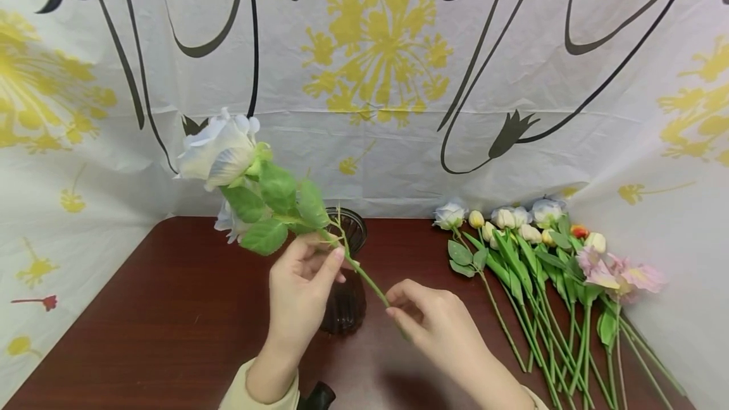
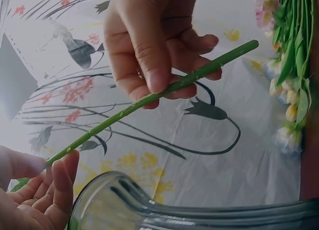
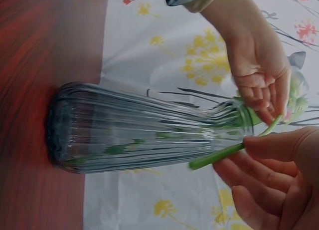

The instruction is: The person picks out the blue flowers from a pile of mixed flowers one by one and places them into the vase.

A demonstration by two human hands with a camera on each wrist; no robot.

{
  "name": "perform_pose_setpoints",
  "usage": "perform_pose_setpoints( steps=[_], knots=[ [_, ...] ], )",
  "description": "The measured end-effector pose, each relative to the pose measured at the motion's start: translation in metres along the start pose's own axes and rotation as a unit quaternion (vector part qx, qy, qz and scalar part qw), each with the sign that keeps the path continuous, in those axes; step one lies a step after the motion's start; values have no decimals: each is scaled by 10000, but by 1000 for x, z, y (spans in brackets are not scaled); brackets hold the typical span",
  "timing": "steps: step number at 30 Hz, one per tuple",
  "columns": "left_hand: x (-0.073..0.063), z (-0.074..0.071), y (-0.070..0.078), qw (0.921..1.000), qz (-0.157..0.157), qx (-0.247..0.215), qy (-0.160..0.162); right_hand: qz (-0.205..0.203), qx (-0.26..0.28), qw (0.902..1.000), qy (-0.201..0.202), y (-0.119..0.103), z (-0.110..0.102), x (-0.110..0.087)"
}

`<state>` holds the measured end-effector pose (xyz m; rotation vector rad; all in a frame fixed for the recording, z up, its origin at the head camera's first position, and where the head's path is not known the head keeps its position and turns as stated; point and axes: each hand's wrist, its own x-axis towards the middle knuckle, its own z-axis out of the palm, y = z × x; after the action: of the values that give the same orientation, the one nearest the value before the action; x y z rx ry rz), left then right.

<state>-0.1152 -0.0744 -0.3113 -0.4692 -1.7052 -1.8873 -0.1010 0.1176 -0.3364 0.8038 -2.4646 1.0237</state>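
Observation:
An artificial rose (image 1: pixel 219 150) with pale blue-white petals, green leaves and a long stem (image 1: pixel 367 278) slants across the head view, bloom at upper left. My left hand (image 1: pixel 307 283) pinches its stem just below the leaves. Farther down, my right hand (image 1: pixel 435 318) pinches the stem between thumb and fingers; the cut end sticks out past it in the left wrist view. A second pale bloom (image 1: pixel 228 221) shows partly behind the leaves. Behind my left hand stands a ribbed glass vase (image 3: pixel 144 130), upright on the table and partly hidden in the head view.
Several artificial flowers (image 1: pixel 529 271), among them tulips, roses and a pink bloom, lie on the right of the dark wooden table (image 1: pixel 188 309). A black object (image 1: pixel 319 395) is at the near edge. A white patterned sheet (image 1: pixel 364 163) hangs behind and at both sides.

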Motion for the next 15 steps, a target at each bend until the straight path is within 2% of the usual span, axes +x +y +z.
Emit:
perform_pose_setpoints(
  steps=[9, 15],
  knots=[
    [9, -13, 1, 9980, 520, -134, 333, -250, -161, 9993, 206, 12, 14, 2],
    [13, -20, 4, 9958, 687, -248, 559, -308, -155, 9990, 289, 18, 22, 4]
  ],
)
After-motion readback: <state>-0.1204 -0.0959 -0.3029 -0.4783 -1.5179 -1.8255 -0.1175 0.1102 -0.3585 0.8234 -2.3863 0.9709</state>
